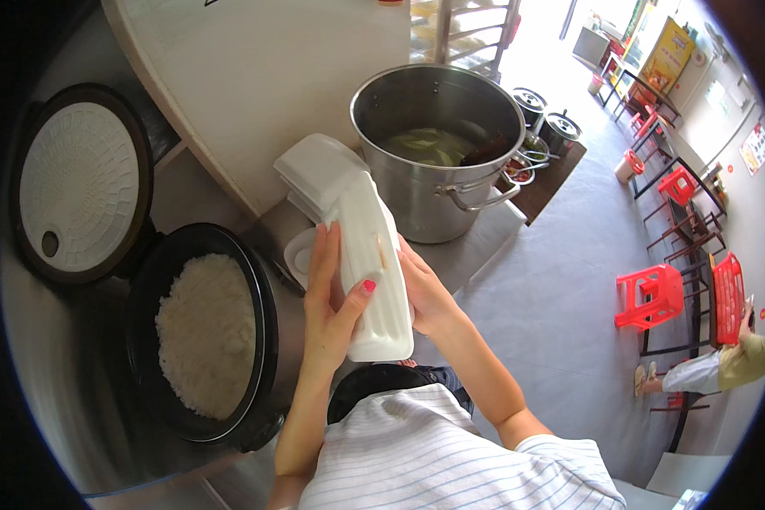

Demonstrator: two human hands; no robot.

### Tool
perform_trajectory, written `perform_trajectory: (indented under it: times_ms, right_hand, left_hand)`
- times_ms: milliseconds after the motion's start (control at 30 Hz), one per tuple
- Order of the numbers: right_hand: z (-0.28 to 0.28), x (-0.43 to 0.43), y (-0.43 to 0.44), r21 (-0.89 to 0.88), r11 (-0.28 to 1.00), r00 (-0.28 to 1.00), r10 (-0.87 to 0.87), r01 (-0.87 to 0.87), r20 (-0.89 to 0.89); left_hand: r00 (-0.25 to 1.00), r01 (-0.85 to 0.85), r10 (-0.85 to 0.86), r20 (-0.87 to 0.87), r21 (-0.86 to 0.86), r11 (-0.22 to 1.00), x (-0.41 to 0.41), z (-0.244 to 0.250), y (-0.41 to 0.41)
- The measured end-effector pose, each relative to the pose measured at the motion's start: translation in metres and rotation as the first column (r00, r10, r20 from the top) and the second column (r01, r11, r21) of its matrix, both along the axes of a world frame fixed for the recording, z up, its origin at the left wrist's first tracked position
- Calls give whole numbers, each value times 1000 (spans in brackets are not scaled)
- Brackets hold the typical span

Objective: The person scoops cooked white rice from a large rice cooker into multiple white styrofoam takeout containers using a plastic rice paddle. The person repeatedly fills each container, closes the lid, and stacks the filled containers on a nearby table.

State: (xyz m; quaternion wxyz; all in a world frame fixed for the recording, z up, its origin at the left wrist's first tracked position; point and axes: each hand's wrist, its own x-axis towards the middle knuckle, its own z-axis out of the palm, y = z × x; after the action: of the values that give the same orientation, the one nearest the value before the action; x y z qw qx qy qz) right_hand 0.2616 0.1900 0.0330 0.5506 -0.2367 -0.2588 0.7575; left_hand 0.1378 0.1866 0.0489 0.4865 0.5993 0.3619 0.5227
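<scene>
A white foam takeaway box (376, 274), tilted on its edge, is held between my two hands. My left hand (331, 299) grips its left side, the thumb with a pink nail lying over it. My right hand (424, 290) holds the right side, its fingers partly hidden behind the box. Just beyond, more white foam boxes (319, 166) are stacked beside a large steel stockpot (411, 197) with pale greenish liquid in it. To the left of my hands stands an uncovered rice cooker (266, 338) holding white rice (210, 338), its lid (80, 191) raised.
Lidded steel pots (561, 131) and bowls of condiments (519, 171) with spoons stand behind the stockpot. A pale partition (261, 83) rises ahead. On the right are red plastic stools (650, 296), dark tables and a seated person (707, 373).
</scene>
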Motion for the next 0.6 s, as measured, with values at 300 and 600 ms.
perform_trajectory:
  times_ms: [300,600]
  right_hand:
    - [-17,-2,-2,-48,999,1000,-6,8,31]
    - [-52,2,-30,-433,861,955,-172,266,243]
  left_hand:
    - [987,-131,135,-90,55,990,-4,-29,-7]
    - [917,215,75,392,-644,734,-9,-89,-33]
